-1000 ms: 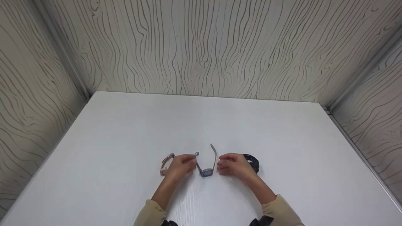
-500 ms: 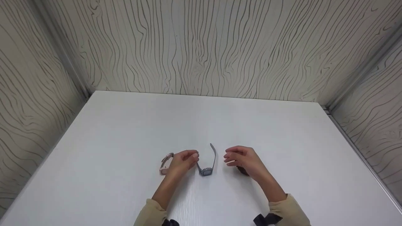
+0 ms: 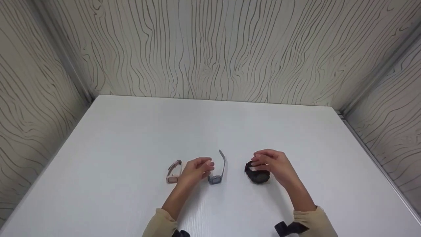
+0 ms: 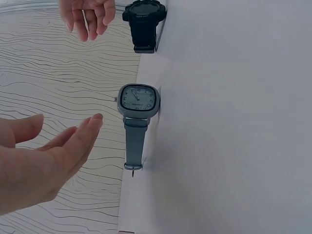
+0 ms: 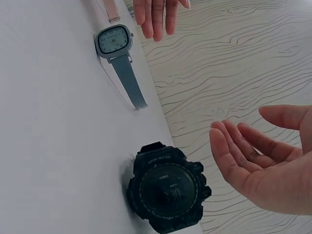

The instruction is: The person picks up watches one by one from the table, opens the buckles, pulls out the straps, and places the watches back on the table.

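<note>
Covering grey watch's (image 4: 138, 99) buckle (image 4: 133, 167) in head view alone: left hand (image 3: 195, 170)

Tan sleeves (image 3: 317, 224) on both arms, chunky black devices (image 3: 281, 228) by each cuff, and bare hands (image 3: 278, 165)!

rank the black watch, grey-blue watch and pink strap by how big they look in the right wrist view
1. Black watch, perhaps enlarged by nearness
2. Grey-blue watch
3. Pink strap, cut off by the frame
</note>
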Demonstrator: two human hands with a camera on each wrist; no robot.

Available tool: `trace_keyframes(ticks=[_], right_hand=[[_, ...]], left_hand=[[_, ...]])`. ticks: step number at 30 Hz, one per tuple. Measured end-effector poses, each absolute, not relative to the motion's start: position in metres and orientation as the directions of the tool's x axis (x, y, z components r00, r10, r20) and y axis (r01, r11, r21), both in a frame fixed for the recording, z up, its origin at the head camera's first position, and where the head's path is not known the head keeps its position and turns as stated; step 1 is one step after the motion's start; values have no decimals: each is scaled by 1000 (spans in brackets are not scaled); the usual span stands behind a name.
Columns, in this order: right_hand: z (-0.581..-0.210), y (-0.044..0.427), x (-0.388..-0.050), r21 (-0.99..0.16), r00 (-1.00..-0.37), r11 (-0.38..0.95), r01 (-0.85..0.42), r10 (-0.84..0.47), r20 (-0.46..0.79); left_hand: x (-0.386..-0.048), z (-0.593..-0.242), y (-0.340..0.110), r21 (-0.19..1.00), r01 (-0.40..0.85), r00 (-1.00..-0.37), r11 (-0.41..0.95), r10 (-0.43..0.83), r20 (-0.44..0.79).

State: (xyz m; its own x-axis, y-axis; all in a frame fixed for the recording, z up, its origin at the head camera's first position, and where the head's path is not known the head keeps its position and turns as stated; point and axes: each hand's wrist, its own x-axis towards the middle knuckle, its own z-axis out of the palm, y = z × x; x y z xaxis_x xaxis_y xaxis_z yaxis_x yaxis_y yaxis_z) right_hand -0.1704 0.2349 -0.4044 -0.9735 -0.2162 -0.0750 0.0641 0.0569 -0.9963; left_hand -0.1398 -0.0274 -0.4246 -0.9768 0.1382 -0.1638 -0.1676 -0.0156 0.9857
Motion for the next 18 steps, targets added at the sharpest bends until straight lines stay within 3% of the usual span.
trace_keyframes(ticks=[12, 18], right_hand=[[-411, 266, -168, -992, -992, 48, 115, -54, -117], [-418, 275, -166, -987, -987, 5, 158, -2, -158]], left_hand=[[-140, -427, -16, 983, -168, -967, -74, 208, -149], [-139, -428, -3, 984, -173, -952, -36, 262, -158]])
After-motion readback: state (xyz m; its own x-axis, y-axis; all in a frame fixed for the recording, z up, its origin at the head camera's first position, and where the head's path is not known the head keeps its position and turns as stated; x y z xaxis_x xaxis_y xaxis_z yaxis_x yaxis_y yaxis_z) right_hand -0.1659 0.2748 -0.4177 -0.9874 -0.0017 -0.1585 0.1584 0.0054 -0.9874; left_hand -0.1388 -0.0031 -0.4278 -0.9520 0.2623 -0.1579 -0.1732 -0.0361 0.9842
